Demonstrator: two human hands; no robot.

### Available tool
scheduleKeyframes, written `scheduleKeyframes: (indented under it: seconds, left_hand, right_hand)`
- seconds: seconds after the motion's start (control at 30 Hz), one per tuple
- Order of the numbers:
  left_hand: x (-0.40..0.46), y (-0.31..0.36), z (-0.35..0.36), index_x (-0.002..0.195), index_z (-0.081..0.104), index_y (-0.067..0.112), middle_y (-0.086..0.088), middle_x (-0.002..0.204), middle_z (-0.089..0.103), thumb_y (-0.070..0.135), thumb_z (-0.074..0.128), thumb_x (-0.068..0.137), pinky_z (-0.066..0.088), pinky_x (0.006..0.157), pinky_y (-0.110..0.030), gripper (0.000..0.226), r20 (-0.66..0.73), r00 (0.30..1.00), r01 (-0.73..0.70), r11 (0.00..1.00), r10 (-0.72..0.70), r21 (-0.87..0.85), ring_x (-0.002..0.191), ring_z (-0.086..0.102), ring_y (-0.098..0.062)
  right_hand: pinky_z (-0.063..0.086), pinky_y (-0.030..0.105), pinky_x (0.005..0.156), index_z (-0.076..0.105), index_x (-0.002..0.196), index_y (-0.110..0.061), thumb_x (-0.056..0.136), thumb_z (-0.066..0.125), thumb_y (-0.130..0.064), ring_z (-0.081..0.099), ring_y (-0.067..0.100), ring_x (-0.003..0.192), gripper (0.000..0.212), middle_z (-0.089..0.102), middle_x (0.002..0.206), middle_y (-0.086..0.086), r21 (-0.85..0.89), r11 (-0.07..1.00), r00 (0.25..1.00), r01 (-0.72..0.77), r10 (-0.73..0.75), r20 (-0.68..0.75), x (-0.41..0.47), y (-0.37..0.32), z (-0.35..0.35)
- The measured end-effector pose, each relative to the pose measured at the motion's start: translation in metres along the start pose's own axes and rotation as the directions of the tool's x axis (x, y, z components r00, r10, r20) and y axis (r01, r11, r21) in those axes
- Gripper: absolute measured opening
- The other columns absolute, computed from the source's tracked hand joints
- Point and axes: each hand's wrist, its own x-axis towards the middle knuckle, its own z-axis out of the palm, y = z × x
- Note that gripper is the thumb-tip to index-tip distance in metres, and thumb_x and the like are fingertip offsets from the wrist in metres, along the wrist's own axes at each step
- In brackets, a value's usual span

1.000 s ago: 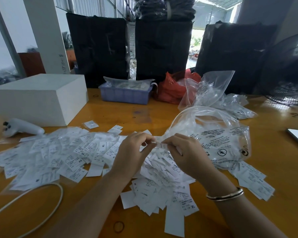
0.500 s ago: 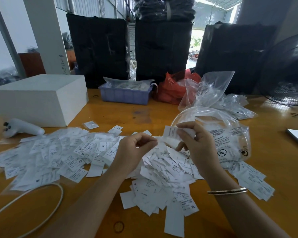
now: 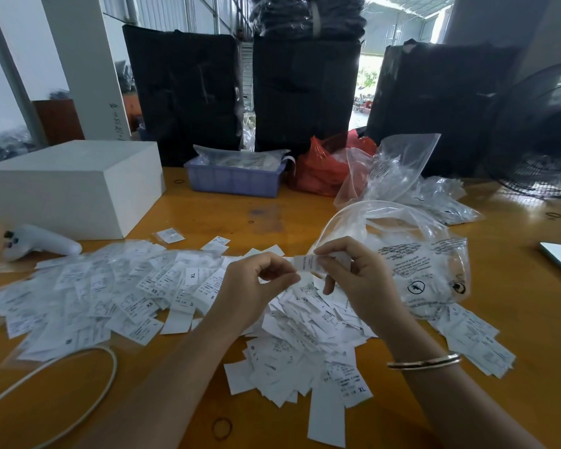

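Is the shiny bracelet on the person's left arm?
No, the bracelet sits on the right wrist, behind the right hand that pinches a white label.

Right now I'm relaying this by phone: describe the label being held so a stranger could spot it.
On the orange wooden table, a heap of white labels spreads beside a clear plastic bag. Above the heap, the right hand pinches one small label. It alone is lifted off the pile; the rest lie on the table.
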Motion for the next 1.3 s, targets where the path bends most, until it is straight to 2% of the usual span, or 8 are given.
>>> scheduleKeyframes:
  seconds: [0.2, 0.37, 0.5, 0.73, 0.83, 0.87, 1.13, 1.3]
  left_hand:
    - [0.0, -0.001, 0.0, 0.075, 0.067, 0.036, 0.025, 0.076, 0.067, 0.023, 0.076, 0.078, 0.045, 0.066, -0.007, 0.017, -0.006, 1.0, -0.004, 1.0, 0.004, -0.003, 0.073, 0.061, 0.004]
    - [0.0, -0.002, 0.001, 0.073, 0.062, 0.037, 0.029, 0.074, 0.065, 0.022, 0.077, 0.077, 0.043, 0.065, -0.005, 0.021, 0.002, 0.999, -0.034, 0.999, 0.034, 0.028, 0.072, 0.059, 0.008]
    - [0.0, -0.002, 0.0, 0.073, 0.062, 0.037, 0.028, 0.076, 0.065, 0.023, 0.076, 0.078, 0.044, 0.065, -0.005, 0.02, 0.002, 0.999, -0.038, 0.999, 0.038, 0.033, 0.072, 0.059, 0.007]
    - [0.0, -0.004, 0.0, 0.074, 0.06, 0.042, 0.036, 0.078, 0.061, 0.024, 0.074, 0.081, 0.042, 0.065, -0.006, 0.024, 0.009, 0.998, -0.065, 0.993, 0.064, 0.101, 0.073, 0.055, 0.008]
    - [0.001, 0.0, -0.001, 0.076, 0.062, 0.045, 0.036, 0.079, 0.063, 0.045, 0.066, 0.077, 0.042, 0.066, -0.006, 0.004, -0.003, 0.999, -0.041, 0.997, 0.041, 0.068, 0.076, 0.057, 0.007]
    - [0.001, 0.0, -0.001, 0.077, 0.063, 0.045, 0.035, 0.08, 0.064, 0.051, 0.061, 0.074, 0.042, 0.066, -0.005, 0.007, -0.006, 0.999, -0.043, 0.997, 0.044, 0.06, 0.077, 0.058, 0.007]
    - [0.0, -0.002, 0.0, 0.081, 0.066, 0.044, 0.027, 0.082, 0.068, 0.049, 0.062, 0.075, 0.043, 0.065, -0.006, 0.01, 0.019, 0.999, -0.035, 0.999, 0.035, -0.014, 0.076, 0.061, 0.004]
    - [-0.001, -0.003, 0.002, 0.083, 0.067, 0.043, 0.023, 0.083, 0.069, 0.046, 0.065, 0.076, 0.044, 0.064, -0.007, 0.007, 0.081, 0.997, -0.002, 1.0, 0.003, -0.012, 0.075, 0.061, 0.003]
  right_hand:
    - [0.046, 0.016, 0.053, 0.065, 0.078, -0.037, 0.09, 0.059, -0.003, 0.059, 0.01, 0.05, 0.036, 0.067, 0.073, -0.001, 0.055, 0.998, 0.999, 0.017, -0.014, -0.051, 0.002, -0.002, -0.004]
    - [0.032, 0.012, 0.04, 0.065, 0.08, -0.034, 0.091, 0.058, -0.006, 0.046, 0.003, 0.039, 0.031, 0.064, 0.055, 0.001, -0.014, 1.0, 1.0, -0.008, 0.008, 0.002, 0.0, 0.002, 0.001]
    - [0.031, 0.009, 0.04, 0.064, 0.084, -0.029, 0.091, 0.057, -0.004, 0.047, 0.002, 0.038, 0.026, 0.063, 0.054, 0.0, -0.035, 0.999, 1.0, 0.007, -0.006, 0.016, 0.0, 0.004, 0.0]
    - [0.035, 0.006, 0.043, 0.066, 0.088, -0.018, 0.086, 0.062, 0.002, 0.055, 0.001, 0.045, 0.021, 0.056, 0.065, -0.019, -0.251, 0.96, 0.991, 0.124, -0.106, 0.083, -0.001, 0.003, -0.002]
    - [0.036, 0.006, 0.044, 0.067, 0.088, -0.015, 0.086, 0.063, 0.002, 0.056, 0.001, 0.047, 0.018, 0.056, 0.067, -0.018, -0.279, 0.949, 0.989, 0.144, -0.124, 0.086, 0.0, 0.003, -0.005]
    - [0.036, 0.006, 0.044, 0.067, 0.088, -0.015, 0.085, 0.063, 0.002, 0.056, 0.002, 0.047, 0.018, 0.056, 0.067, -0.019, -0.286, 0.947, 0.988, 0.148, -0.127, 0.093, 0.0, 0.003, -0.006]
    - [0.038, 0.009, 0.045, 0.066, 0.087, -0.022, 0.087, 0.061, -0.001, 0.056, 0.002, 0.047, 0.021, 0.06, 0.063, -0.027, -0.32, 0.942, 0.986, 0.105, -0.057, 0.154, 0.002, 0.007, -0.009]
    - [0.046, 0.016, 0.046, 0.059, 0.099, -0.033, 0.09, 0.058, -0.007, 0.06, 0.01, 0.056, 0.028, 0.061, 0.08, -0.012, -0.381, 0.917, 0.969, 0.117, -0.021, 0.247, 0.001, 0.008, -0.005]
